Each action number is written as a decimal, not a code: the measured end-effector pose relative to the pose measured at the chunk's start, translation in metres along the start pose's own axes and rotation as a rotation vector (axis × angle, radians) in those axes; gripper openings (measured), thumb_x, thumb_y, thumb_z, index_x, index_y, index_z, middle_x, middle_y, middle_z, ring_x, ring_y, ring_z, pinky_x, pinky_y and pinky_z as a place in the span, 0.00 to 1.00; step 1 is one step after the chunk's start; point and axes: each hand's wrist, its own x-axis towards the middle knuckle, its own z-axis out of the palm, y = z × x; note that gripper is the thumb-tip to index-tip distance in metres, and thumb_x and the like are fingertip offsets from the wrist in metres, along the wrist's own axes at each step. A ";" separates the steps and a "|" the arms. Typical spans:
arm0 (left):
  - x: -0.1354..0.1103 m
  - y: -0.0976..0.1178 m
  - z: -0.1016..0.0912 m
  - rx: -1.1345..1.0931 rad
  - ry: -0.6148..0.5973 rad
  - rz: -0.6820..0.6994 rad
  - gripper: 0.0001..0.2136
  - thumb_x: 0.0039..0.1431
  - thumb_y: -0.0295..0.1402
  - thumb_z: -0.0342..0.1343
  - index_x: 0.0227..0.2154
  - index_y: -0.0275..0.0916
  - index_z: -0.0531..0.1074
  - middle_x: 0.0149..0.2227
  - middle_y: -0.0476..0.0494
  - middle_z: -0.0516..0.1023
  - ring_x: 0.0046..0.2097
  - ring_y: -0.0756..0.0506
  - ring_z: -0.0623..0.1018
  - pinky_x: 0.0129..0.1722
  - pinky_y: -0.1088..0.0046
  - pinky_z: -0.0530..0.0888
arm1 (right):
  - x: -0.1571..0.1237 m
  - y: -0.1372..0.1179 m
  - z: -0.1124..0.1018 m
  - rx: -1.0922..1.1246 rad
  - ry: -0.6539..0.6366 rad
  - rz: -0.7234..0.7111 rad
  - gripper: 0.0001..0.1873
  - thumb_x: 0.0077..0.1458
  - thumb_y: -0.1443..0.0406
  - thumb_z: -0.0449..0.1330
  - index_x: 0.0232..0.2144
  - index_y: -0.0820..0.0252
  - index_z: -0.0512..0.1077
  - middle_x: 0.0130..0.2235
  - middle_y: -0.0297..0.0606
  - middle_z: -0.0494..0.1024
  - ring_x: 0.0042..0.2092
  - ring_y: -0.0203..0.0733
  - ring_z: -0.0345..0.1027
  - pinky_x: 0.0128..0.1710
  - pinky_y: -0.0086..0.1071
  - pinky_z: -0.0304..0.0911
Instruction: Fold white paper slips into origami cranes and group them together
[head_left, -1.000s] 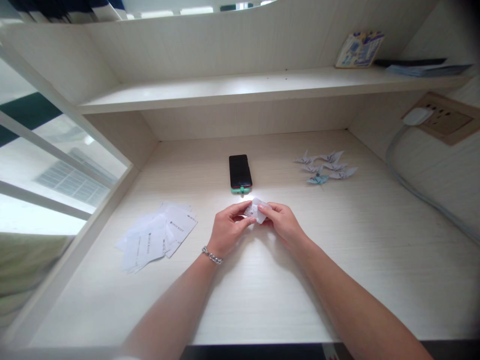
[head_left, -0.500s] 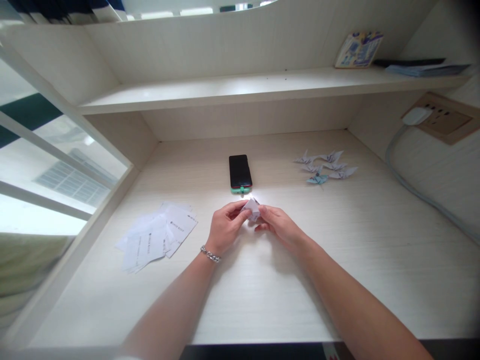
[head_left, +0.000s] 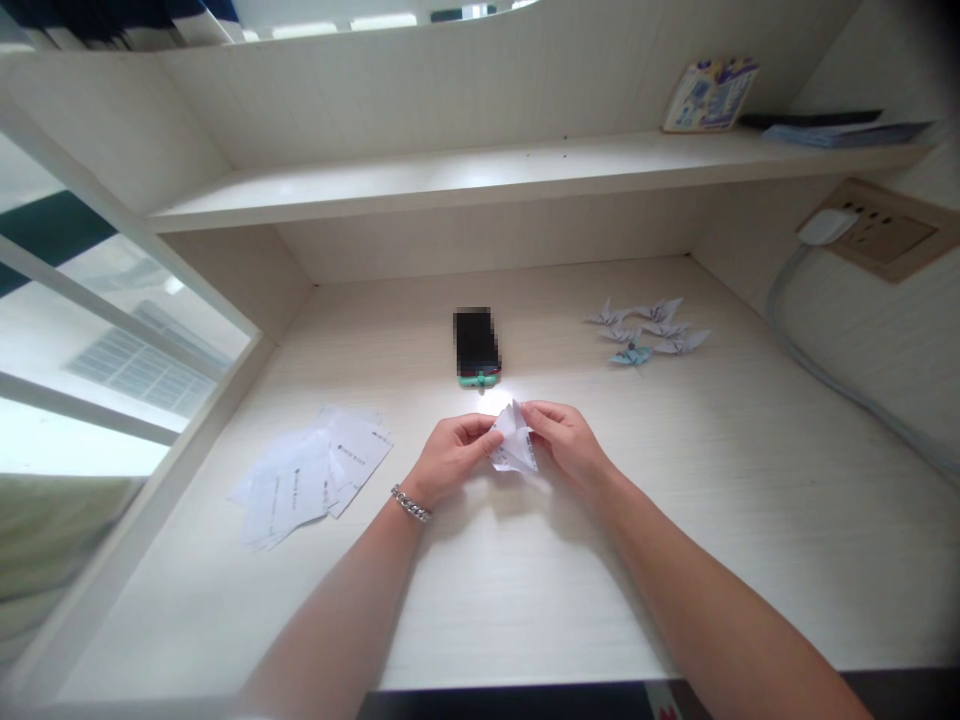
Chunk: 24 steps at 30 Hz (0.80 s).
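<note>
A partly folded piece of white paper [head_left: 514, 444] with some print along its edges is held between both hands above the desk. My left hand [head_left: 454, 456], with a chain bracelet at the wrist, pinches its left side between thumb and fingers. On the other side, my right hand [head_left: 566, 438] grips the paper's upper right edge; some of its fingers are hidden behind the paper. Several folded paper cranes [head_left: 664, 330] sit at the back right, and one of them is a light blue crane [head_left: 631, 354]. Loose white printed sheets [head_left: 296, 485] lie overlapping to the left.
A dark phone [head_left: 476, 342] with a green end piece lies just beyond my hands. The desk [head_left: 750, 520] has a shelf [head_left: 420, 180] above its back. On the right wall, a white plug [head_left: 827, 227] with a grey cable sits in a socket panel.
The paper has opened from a small compact shape into a larger, triangular one. My hands have moved slightly apart, and the view has shifted a little.
</note>
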 end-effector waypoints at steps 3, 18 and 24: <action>-0.001 -0.001 -0.002 -0.046 -0.046 -0.063 0.13 0.53 0.37 0.58 0.37 0.32 0.75 0.33 0.41 0.77 0.33 0.49 0.73 0.33 0.74 0.69 | -0.001 0.000 0.001 0.044 -0.008 0.026 0.14 0.45 0.55 0.64 0.28 0.60 0.75 0.28 0.35 0.75 0.29 0.37 0.67 0.31 0.31 0.63; 0.003 -0.007 0.009 0.206 0.189 -0.008 0.13 0.52 0.34 0.56 0.40 0.34 0.74 0.38 0.39 0.76 0.37 0.47 0.74 0.35 0.73 0.70 | 0.000 0.009 0.005 -0.369 0.147 -0.193 0.09 0.45 0.65 0.62 0.31 0.61 0.77 0.32 0.40 0.79 0.33 0.41 0.71 0.33 0.33 0.66; 0.002 -0.007 0.006 0.385 0.219 0.039 0.11 0.52 0.31 0.54 0.37 0.37 0.77 0.40 0.40 0.78 0.42 0.44 0.75 0.41 0.69 0.70 | -0.002 0.006 0.006 -0.440 0.048 -0.206 0.09 0.46 0.64 0.63 0.32 0.61 0.77 0.34 0.41 0.78 0.35 0.42 0.72 0.34 0.34 0.67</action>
